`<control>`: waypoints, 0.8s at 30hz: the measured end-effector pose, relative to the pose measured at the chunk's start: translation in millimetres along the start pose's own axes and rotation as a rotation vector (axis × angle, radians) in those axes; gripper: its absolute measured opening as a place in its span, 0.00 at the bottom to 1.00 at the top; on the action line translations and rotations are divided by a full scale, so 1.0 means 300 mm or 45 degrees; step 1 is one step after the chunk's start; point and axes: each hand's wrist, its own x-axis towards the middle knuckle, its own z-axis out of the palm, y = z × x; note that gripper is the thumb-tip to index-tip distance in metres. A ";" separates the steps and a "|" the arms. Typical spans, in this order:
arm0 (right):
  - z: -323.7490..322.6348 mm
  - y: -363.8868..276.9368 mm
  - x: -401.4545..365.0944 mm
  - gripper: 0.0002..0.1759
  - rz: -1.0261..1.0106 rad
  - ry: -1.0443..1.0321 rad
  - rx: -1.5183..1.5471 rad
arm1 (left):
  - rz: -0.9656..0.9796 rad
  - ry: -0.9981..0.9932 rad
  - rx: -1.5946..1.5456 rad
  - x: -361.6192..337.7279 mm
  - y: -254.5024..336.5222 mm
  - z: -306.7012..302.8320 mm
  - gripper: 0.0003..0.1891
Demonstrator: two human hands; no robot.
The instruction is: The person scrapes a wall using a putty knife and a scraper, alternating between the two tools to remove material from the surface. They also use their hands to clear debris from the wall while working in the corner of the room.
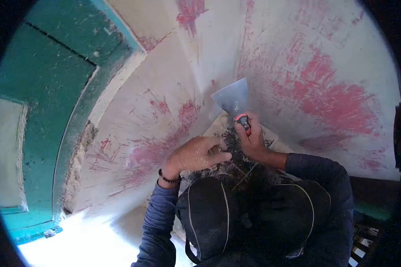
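In my right hand is a putty knife, its red and black handle wrapped by my fingers. The wide metal blade points up and slightly left, overlapping the corner where two walls meet. My left hand hangs lower and to the left, fingers apart and slightly curled, with nothing in it. A dark beaded bracelet circles that wrist. Both walls are pale with scraped red patches: a large one on the right wall, smaller ones on the left wall.
Dark crumbs and flakes cover the tiled floor in the corner below my hands. My knees in dark trousers fill the lower middle. A green door with a rough, broken plaster edge stands left; bright light falls at lower left.
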 end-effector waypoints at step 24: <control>0.078 -0.039 0.043 0.18 -0.170 -0.693 -0.147 | 0.214 -0.811 0.405 0.051 0.481 0.154 0.27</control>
